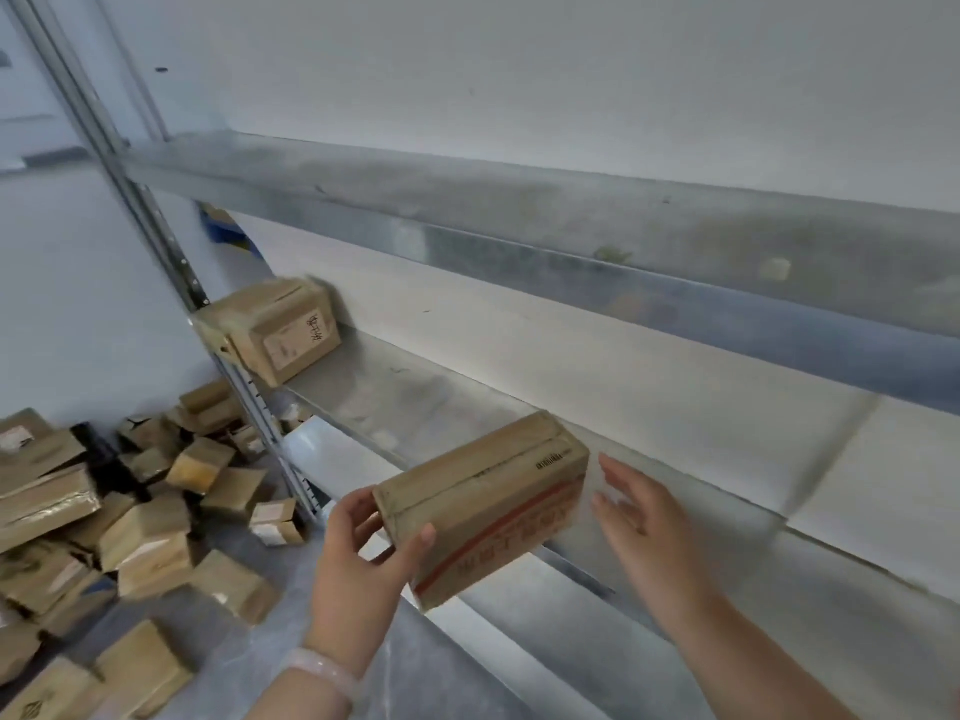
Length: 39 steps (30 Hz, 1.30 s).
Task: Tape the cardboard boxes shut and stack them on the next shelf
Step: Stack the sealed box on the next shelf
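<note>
Nearest, two hands frame one box. The left hand point(363, 558), with a pale bracelet point(324, 672) on its wrist, grips the held box point(483, 506) at its left end, thumb curled onto the near face and fingers round the end panel. That box is tilted in the air, with a red stripe and print on its near side and a seam along its top. Whether tape covers the seam I cannot tell. The right hand point(639, 517) is just beside the held box's right end, fingers straight and spread, holding nothing. Under and behind the held box runs one grey metal shelf point(395, 402). Left of the held box and lower, a pile of boxes point(130, 522) covers the floor point(249, 662), well over a dozen, too jumbled to count. An upright post point(140, 200) stands between the pile and the shelf. Farther left of the held box, a second box point(283, 330) sits alone on the shelf's far end. Above the held box an upper shelf point(519, 215) crosses a white wall point(571, 70).
</note>
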Motion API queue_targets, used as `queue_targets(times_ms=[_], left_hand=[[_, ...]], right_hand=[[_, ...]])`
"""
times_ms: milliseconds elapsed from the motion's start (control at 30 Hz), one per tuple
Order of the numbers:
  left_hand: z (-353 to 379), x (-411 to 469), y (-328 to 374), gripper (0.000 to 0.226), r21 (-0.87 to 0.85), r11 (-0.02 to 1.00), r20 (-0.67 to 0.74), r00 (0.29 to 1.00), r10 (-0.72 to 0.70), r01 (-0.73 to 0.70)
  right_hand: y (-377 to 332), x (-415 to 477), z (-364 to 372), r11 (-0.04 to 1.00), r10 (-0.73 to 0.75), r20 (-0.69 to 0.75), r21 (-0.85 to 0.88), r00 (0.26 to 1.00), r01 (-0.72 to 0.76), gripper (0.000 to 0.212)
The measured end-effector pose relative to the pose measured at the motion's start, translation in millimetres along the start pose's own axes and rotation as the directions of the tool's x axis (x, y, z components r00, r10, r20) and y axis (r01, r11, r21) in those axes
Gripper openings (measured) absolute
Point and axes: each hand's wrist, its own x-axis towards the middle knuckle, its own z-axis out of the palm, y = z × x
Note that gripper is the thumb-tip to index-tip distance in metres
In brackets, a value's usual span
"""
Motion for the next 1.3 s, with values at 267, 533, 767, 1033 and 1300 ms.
queue_targets(times_ms=[267,533,767,1033,1300], left_hand=[[-113,112,-20,0.056,0.017,1.0,-0.154,0.988,-0.007,0.009],[-153,225,-44,0.065,0.055,0.996,-0.24,0.969,-0.058,0.073],[-156,318,-70,0.069,0.079,0.983,-0.284,0.949,-0.139,0.168],[-161,383,-88,0.075,0.055,0.969,-0.267,0.939,-0.218,0.241],[-181,414,-87,0.102,0.287,0.917,-0.264,0.943,-0.202,0.277]], right_hand=[[-76,49,169,0.983,-0.159,0.074,-0.076,0.985,0.165,0.047],[-106,112,257,0.972,-0.163,0.147,-0.148,0.976,0.185,0.046],[-119,189,317,0.945,-0.18,0.202,-0.235,0.963,0.226,0.049],[-138,242,352,0.899,-0.219,0.249,-0.326,0.943,0.294,0.054],[-144,250,376,0.881,-0.154,0.16,-0.424,0.975,0.209,0.054]])
